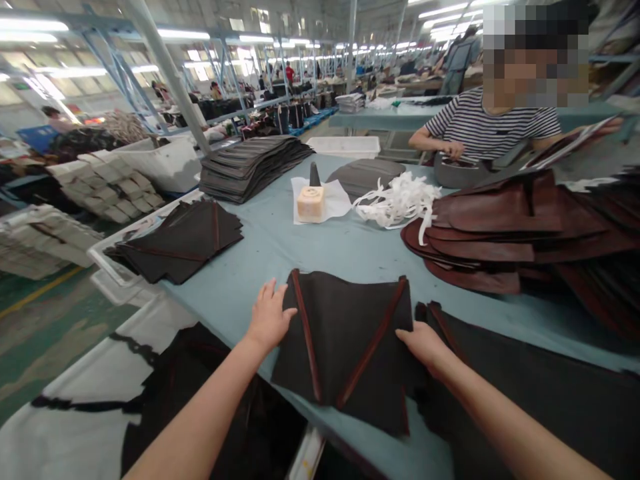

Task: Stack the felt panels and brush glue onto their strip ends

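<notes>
A dark panel with two reddish-brown strips [345, 333] lies in front of me, its lower edge reaching the table's front edge. At its left side is my left hand [270, 313], fingers spread, the thumb over the panel's edge. My right hand [423, 343] pinches the panel's right edge, thumb on top and the other fingers hidden beneath. Right of that hand lies another dark piece with a reddish strip [525, 373]. A stack of similar strip-trimmed panels [185, 240] rests at the table's left edge.
A tall stack of dark pieces [250, 167], a yellowish block [311, 203], white strips [400, 200] and brown leather-like pieces [490, 233] are on the blue table [350, 250]. Across it sits a co-worker in a striped shirt [485, 127]. White bins [155, 163] stand left.
</notes>
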Action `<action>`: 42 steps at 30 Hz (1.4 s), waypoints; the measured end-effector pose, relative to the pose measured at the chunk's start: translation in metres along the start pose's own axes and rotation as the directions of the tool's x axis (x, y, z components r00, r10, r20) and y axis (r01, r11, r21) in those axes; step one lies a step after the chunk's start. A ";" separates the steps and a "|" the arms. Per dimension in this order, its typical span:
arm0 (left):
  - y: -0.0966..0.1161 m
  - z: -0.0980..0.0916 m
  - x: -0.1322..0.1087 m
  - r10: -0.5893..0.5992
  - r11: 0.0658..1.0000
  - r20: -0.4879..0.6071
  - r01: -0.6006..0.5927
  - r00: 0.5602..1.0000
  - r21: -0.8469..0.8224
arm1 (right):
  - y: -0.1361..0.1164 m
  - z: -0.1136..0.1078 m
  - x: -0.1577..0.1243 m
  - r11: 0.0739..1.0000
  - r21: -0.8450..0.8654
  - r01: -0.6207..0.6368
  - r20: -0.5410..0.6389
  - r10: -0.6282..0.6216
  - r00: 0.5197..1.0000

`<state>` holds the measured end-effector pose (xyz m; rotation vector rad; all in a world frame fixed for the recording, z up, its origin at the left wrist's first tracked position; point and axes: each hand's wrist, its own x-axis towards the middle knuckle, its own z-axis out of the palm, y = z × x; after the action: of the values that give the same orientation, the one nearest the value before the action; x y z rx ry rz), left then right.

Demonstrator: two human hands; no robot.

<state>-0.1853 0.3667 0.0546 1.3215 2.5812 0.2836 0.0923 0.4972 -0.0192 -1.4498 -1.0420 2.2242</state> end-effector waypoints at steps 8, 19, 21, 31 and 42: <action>-0.038 0.060 0.030 -0.345 0.917 0.107 0.359 0.933 -0.176 | 0.004 0.003 -0.013 0.999 0.036 0.029 -0.017 -0.029 0.999; -0.005 0.012 0.008 -0.227 0.392 0.595 0.632 0.771 -0.669 | -0.016 -0.038 -0.071 0.973 0.160 0.166 -0.062 -0.158 0.985; 0.030 0.012 0.002 -0.139 0.290 0.666 0.673 0.733 -0.680 | -0.017 -0.088 -0.101 0.962 0.173 0.213 -0.111 -0.195 0.974; 0.244 0.123 -0.053 0.312 0.322 0.677 0.595 0.667 -0.736 | 0.032 -0.312 -0.179 0.990 -0.016 0.138 -0.609 -0.119 0.784; 0.244 0.149 -0.045 0.340 0.682 0.482 0.142 0.807 -0.718 | 0.070 -0.339 -0.171 0.975 0.186 0.123 -0.579 0.007 0.815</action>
<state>0.0712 0.4801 -0.0157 1.0098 1.5752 0.7138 0.4783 0.4883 -0.0329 -1.7914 -0.6055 1.6081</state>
